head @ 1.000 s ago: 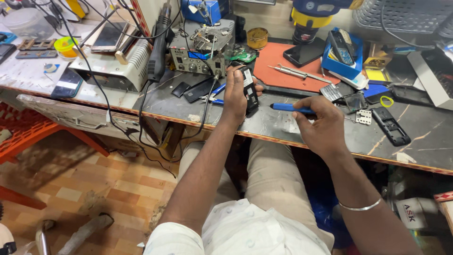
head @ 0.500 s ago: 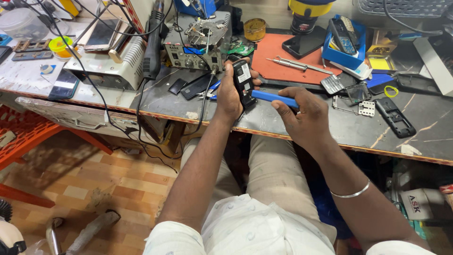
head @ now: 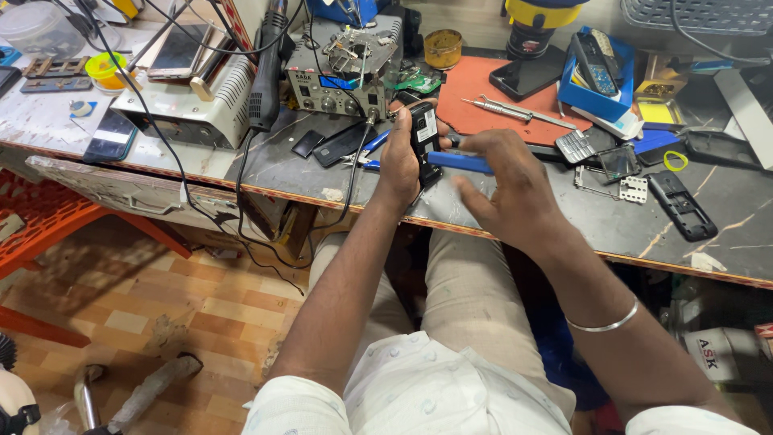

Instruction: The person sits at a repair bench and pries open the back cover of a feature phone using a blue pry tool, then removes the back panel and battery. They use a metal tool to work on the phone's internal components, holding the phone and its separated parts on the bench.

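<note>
A small black mobile phone [head: 424,137] stands upright, long axis vertical, gripped in the left hand [head: 400,157] above the counter [head: 564,217] edge. The right hand [head: 515,189] grips a blue-handled screwdriver [head: 460,162] lying horizontal, tip at the phone's right side. A soldering station [head: 342,76] sits just behind.

Dark marble workbench [head: 725,209] over tan tiled floor [head: 161,314], orange stool [head: 48,217] beside.
</note>
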Demonstrator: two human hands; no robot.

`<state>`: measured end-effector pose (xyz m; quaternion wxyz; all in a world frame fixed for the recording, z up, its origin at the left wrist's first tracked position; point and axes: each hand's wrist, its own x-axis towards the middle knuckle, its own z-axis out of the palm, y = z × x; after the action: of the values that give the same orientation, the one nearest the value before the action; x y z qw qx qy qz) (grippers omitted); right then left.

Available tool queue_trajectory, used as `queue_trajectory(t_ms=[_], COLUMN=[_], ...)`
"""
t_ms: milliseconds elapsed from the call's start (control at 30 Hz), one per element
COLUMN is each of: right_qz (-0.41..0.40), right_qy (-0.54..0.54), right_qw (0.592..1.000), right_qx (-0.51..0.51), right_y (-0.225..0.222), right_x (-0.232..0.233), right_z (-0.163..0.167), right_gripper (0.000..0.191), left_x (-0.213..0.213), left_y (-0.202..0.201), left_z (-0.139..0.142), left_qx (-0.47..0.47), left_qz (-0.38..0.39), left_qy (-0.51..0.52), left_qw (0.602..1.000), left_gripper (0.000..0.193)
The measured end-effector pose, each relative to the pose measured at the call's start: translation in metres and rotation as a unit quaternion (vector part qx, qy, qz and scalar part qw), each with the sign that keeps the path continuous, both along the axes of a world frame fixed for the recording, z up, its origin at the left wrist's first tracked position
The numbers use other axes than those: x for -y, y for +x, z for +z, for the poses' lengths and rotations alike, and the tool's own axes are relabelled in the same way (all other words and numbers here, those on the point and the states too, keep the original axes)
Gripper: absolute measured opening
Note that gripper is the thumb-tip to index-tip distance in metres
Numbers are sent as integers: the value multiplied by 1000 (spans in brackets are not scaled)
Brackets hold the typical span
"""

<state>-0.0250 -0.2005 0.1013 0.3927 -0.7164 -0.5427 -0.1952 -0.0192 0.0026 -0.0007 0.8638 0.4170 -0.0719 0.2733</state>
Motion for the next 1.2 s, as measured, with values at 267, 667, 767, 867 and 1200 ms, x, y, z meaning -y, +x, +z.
queue_trajectory(t_ms=[267,667,767,867,1200], right_qz=[44,-54,-135,-13,-26], right_qy=[5,-36,-159,-30,-44], right_qw=[995,994,977,999,999], right_qx=[86,88,-34,7,2], right_y=[1,1,5,8,6], right_x=[-6,-10,-7,-4,-3], right_z=[8,10,7,3,7], right_gripper=[22,24,19,15,6], left_x=[-2,-4,-3,-3,-3], left_y=[4,8,8,11,10], left_z=[-2,-3,-7,-9,-7], left_qx=[3,-4,-13,-8,-16], left_qz=[13,37,44,43,55], left_qy=[-14,-14,-2,14,18], left_qw=[1000,999,999,999,998], left_gripper=[56,56,56,55,56])
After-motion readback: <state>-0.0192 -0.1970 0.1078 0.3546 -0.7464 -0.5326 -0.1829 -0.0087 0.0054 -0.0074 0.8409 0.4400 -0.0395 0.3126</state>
